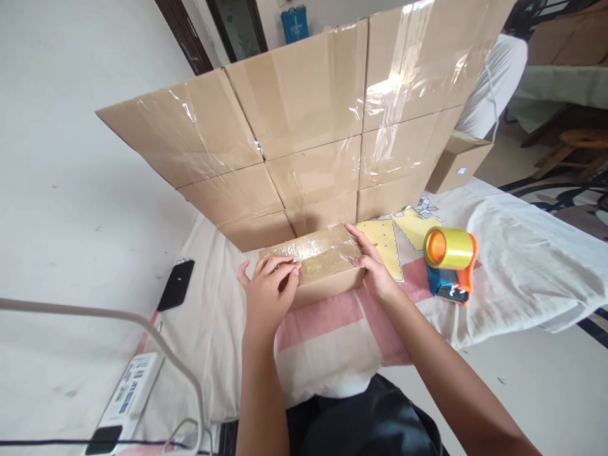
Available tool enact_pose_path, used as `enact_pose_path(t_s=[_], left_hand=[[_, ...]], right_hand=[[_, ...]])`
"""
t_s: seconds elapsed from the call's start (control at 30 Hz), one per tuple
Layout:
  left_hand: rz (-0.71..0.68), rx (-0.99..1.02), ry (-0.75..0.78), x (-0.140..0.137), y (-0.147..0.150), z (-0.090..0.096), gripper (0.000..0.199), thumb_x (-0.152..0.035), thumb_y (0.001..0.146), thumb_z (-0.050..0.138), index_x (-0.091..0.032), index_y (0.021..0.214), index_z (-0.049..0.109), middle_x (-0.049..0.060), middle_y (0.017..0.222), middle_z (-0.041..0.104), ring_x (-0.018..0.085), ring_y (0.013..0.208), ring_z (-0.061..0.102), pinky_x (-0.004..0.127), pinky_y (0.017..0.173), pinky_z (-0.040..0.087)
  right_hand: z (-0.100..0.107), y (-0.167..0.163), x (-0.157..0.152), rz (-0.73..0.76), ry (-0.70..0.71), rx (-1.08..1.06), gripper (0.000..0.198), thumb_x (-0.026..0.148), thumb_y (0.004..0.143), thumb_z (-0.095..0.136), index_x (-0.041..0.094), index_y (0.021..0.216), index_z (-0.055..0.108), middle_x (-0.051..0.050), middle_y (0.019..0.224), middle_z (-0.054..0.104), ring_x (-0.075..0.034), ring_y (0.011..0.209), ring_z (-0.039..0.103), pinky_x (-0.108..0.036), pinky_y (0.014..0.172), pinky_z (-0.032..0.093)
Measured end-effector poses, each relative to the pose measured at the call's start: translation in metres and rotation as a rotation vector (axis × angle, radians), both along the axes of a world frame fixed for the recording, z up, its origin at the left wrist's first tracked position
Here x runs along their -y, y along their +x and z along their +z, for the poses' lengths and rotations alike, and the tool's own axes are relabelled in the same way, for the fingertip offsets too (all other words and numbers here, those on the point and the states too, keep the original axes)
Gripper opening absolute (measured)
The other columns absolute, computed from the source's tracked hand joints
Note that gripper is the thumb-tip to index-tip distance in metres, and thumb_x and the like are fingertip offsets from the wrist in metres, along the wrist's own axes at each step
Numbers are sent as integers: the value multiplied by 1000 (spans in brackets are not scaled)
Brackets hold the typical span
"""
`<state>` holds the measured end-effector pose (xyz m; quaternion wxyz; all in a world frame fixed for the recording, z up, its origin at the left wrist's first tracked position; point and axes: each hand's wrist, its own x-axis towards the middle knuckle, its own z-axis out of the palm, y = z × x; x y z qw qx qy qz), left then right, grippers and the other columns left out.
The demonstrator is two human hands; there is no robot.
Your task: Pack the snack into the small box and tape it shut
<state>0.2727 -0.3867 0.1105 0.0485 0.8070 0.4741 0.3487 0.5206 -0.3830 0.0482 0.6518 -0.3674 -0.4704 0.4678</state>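
My left hand (268,288) lies flat, fingers spread, on the taped top of 1 small cardboard box (316,266) on the cloth-covered bench (332,335). My right hand (373,266) presses its right end, grip loose. Tape dispenser (449,263) stands near, right.

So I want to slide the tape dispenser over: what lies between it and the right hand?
In the head view, yellow sheets on the cloth, between tape dispenser and right hand.

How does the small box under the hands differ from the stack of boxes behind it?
The small box lies alone, flat on the cloth, touched by the left hand and right hand; the stack of boxes stands untouched like a wall. Both are brown cardboard sealed with clear tape.
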Motion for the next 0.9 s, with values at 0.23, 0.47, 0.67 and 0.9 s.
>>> enact_pose_path(t_s=[0.23,0.47,0.67,0.9], left_hand=[[-29,12,12,1,1,5,25,-27,102,52,-32,92,74,2,110,78,28,110,66,62,121,9],[19,-82,78,19,22,5,27,-37,100,58,-33,125,70,8,128,74,33,116,63,62,122,7],[2,-87,202,23,37,-13,41,-41,98,61,-32,137,65,7,135,73,35,118,66,55,113,29],[33,-84,207,23,38,-15,41,-40,96,62,-29,136,67,6,131,75,34,119,67,46,97,42]], right_hand=[[1,1,1,9,-5,32,76,25,74,58,39,148,55,8,162,48,-29,158,32,-53,131,26],[0,2,4,-5,19,82,70,29,80,60,40,149,54,8,165,44,-28,159,29,-51,132,24],[0,1,3,-8,40,94,69,31,80,59,39,149,53,7,163,46,-30,157,33,-52,130,28],[3,2,4,16,11,85,71,28,79,58,39,149,53,7,163,47,-31,154,37,-52,128,31]])
